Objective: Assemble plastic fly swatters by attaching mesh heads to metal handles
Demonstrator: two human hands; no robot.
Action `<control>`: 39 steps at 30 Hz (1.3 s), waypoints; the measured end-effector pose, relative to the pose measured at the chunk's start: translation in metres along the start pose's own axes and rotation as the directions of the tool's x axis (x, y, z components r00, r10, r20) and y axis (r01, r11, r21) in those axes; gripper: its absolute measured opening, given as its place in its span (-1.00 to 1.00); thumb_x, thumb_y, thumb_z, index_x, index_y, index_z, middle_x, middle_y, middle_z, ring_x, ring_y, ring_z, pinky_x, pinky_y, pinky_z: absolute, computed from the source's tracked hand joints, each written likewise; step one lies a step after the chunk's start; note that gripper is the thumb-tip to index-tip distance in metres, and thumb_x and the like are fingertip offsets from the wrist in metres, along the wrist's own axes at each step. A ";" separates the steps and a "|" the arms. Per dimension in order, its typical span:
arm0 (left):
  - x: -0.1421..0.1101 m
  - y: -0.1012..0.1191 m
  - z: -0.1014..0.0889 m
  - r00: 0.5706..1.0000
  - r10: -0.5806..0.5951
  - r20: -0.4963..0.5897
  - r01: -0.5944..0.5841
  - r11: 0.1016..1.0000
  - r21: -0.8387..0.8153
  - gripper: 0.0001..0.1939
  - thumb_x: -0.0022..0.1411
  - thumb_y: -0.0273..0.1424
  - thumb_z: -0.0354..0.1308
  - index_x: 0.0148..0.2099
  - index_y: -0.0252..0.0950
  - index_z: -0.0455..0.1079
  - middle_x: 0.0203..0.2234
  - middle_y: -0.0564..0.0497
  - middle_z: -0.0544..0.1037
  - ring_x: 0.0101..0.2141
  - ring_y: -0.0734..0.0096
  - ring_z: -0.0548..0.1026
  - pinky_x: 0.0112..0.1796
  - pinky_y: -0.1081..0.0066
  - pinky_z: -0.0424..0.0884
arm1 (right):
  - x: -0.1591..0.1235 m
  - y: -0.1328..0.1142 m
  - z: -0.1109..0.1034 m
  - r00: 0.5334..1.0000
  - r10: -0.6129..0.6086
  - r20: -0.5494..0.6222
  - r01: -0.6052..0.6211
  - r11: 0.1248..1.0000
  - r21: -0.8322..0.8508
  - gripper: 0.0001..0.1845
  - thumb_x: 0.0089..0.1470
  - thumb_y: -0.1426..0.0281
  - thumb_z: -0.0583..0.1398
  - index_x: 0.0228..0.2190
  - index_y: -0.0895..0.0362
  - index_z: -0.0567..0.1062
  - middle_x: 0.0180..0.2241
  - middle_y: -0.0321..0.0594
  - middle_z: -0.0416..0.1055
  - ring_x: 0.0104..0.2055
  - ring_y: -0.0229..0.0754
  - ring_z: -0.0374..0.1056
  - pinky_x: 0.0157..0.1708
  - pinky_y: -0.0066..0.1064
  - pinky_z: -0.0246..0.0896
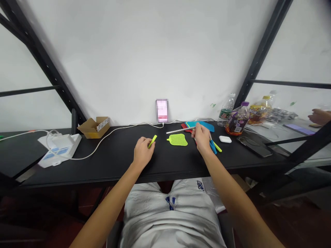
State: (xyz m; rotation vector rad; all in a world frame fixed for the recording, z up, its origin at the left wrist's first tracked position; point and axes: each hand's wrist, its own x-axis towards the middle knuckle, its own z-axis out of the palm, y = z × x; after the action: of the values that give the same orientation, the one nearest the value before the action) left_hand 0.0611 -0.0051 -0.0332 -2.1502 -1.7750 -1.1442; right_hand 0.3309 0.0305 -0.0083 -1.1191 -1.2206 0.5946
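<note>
My left hand [143, 151] is closed round a short lime-green handle [152, 141], whose upper end sticks out past the fingers. In my right hand [202, 138] a thin silver metal rod [180, 130] is pinched, its free end pointing left above the desk. Between the hands a lime-green perforated fly swatter head [178, 140] lies flat, detached from any rod, its narrow neck facing left. Beside and partly behind my right hand is a pile of fly swatters with blue [207, 126] and red [187, 127] heads. Blue [213, 147] and lime-green [217, 147] handles stick out toward me.
A phone [162, 111] with a lit, blurred screen leans on the wall, its white cable running left. An open cardboard box [94, 128] and a white package [60, 148] stand left. To the right are drink bottles [237, 120], a white earphone case [225, 139] and a dark phone [254, 146].
</note>
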 end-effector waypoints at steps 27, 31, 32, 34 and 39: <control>-0.004 0.007 0.000 0.956 -0.191 0.224 0.108 0.936 0.335 -0.75 0.28 -0.24 0.02 -0.15 -0.30 0.39 -0.23 -0.14 0.49 -0.17 0.05 0.51 -0.25 0.22 0.41 | -0.030 0.003 0.024 0.690 0.048 0.722 0.460 0.742 -0.488 -0.87 0.03 0.32 0.29 -0.43 0.12 0.48 -0.48 -0.31 0.45 -0.50 -0.31 0.25 -0.49 -0.47 -0.04; -0.004 0.006 0.000 0.953 -0.191 0.236 0.104 0.936 0.338 -0.76 0.29 -0.26 0.01 -0.16 -0.29 0.39 -0.23 -0.14 0.48 -0.17 0.06 0.51 -0.26 0.23 0.40 | -0.030 0.004 0.024 0.701 0.007 0.713 0.488 0.725 -0.486 -0.84 0.11 0.31 0.21 -0.45 0.12 0.48 -0.46 -0.26 0.47 -0.46 -0.26 0.28 -0.46 -0.45 -0.02; -0.004 0.007 -0.001 0.951 -0.192 0.241 0.103 0.935 0.339 -0.77 0.30 -0.28 0.00 -0.16 -0.29 0.39 -0.23 -0.14 0.48 -0.17 0.07 0.51 -0.27 0.25 0.40 | -0.030 0.004 0.024 0.718 -0.017 0.696 0.490 0.723 -0.487 -0.82 0.14 0.31 0.19 -0.45 0.12 0.49 -0.46 -0.24 0.47 -0.44 -0.25 0.30 -0.45 -0.45 -0.02; -0.004 0.007 -0.001 0.950 -0.189 0.247 0.099 0.936 0.337 -0.80 0.30 -0.32 -0.03 -0.18 -0.28 0.39 -0.24 -0.14 0.47 -0.19 0.09 0.50 -0.29 0.27 0.39 | -0.030 0.003 0.024 0.771 -0.088 0.631 0.480 0.731 -0.485 -0.78 0.18 0.31 0.14 -0.45 0.11 0.48 -0.44 -0.22 0.48 -0.41 -0.22 0.32 -0.43 -0.44 0.00; -0.004 0.005 0.001 0.969 -0.119 0.214 0.058 0.961 0.270 -0.84 0.30 -0.41 -0.04 -0.19 -0.27 0.37 -0.26 -0.12 0.45 -0.22 0.17 0.47 -0.25 0.30 0.37 | -0.026 -0.003 0.023 0.918 -0.246 0.310 0.362 0.840 -0.405 -0.64 0.24 0.20 0.05 -0.50 0.12 0.41 -0.57 -0.29 0.36 -0.52 -0.24 0.24 -0.47 -0.42 0.00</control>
State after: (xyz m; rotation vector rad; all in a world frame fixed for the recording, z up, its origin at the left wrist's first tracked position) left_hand 0.0658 -0.0096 -0.0343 -2.1304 -2.0061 -0.6494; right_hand 0.3015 0.0151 -0.0182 -1.2203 -1.7828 0.2005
